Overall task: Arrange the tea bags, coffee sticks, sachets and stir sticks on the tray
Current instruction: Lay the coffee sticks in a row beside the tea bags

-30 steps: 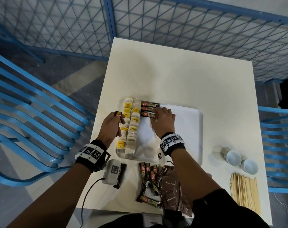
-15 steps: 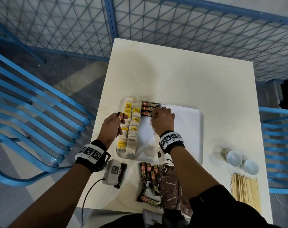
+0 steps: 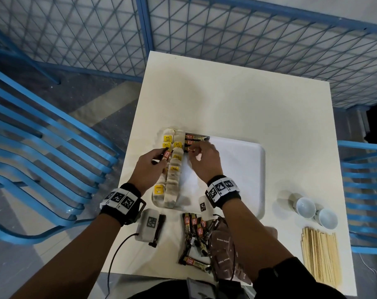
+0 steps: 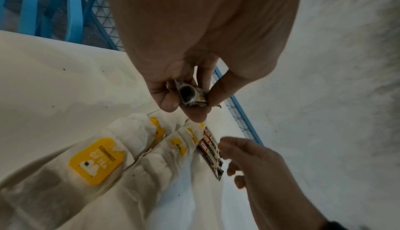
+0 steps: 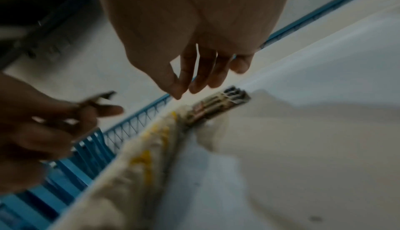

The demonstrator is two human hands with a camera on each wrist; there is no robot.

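My left hand (image 3: 149, 169) pinches one coffee stick (image 3: 166, 154) above the two rows of tea bags (image 3: 172, 169) at the tray's (image 3: 248, 169) left side. My right hand (image 3: 205, 160), fingers loose and holding nothing, hovers beside three coffee sticks (image 3: 194, 141) lying at the tray's far left corner. More coffee sticks (image 3: 194, 236) and brown sachets (image 3: 224, 251) lie on the worktop (image 3: 237, 100) near the tray; stir sticks (image 3: 320, 262) lie to its right.

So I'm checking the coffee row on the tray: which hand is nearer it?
Right hand, fingers at the coffee row; left hand is across the tea bags.
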